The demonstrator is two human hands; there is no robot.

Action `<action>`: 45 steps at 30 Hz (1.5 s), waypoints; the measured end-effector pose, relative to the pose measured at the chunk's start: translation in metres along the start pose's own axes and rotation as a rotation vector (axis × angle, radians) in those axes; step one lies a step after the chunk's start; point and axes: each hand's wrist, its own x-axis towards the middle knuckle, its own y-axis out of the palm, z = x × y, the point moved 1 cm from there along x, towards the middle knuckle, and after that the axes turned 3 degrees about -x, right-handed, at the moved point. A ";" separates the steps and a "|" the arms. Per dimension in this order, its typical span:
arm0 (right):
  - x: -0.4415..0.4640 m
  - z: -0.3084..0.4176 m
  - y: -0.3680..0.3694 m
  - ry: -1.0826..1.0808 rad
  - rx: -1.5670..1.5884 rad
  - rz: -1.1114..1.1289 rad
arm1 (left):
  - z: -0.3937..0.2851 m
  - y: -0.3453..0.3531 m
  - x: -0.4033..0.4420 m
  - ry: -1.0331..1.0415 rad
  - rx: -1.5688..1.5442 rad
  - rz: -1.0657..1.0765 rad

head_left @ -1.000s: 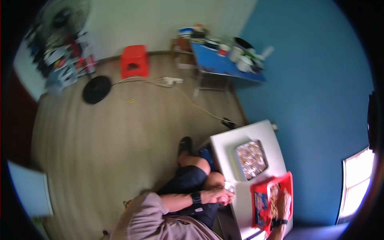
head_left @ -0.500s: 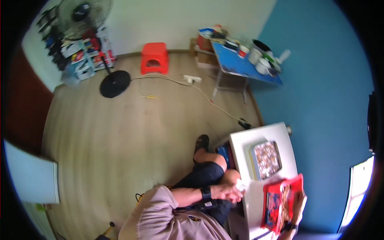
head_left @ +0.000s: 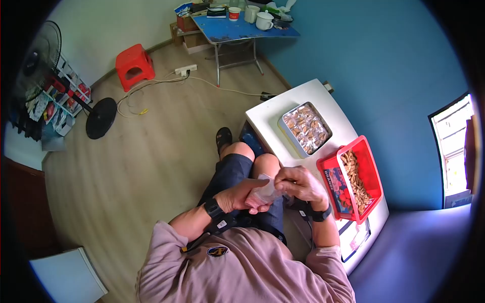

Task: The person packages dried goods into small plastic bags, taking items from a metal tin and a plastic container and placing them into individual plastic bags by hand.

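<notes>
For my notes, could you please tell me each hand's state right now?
Left hand: holding the bag.
Right hand: closed at the bag's mouth; any contents cannot be told.

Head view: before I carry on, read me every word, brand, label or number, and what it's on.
"BRAND", on the label of the red bin; any letters after it are unclear.
Clear bag: no readable text.
Too small or blurred to read: shirt emblem, red-and-white cup.

On the table, right of the hands, stands the basket, with the tin beyond it.
</notes>
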 end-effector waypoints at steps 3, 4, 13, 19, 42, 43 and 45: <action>0.005 -0.019 0.017 0.003 0.007 0.040 | 0.008 0.004 -0.008 -0.015 -0.014 0.014; 0.005 -0.017 0.020 -0.024 -0.095 0.036 | 0.010 0.008 -0.012 0.002 -0.041 0.052; -0.005 -0.027 0.030 -0.167 -0.333 0.025 | 0.022 0.005 -0.014 -0.102 0.032 0.041; -0.011 -0.027 0.032 -0.128 -0.272 0.050 | 0.030 0.007 -0.011 -0.181 0.070 0.026; -0.059 -0.051 0.074 0.005 -0.142 -0.109 | 0.050 -0.001 -0.010 -0.192 0.017 -0.119; -0.061 -0.051 0.075 -0.007 -0.166 -0.133 | 0.050 0.001 -0.011 -0.199 0.012 -0.123; -0.063 -0.045 0.081 0.019 -0.135 -0.153 | 0.050 0.004 -0.013 -0.215 -0.032 -0.113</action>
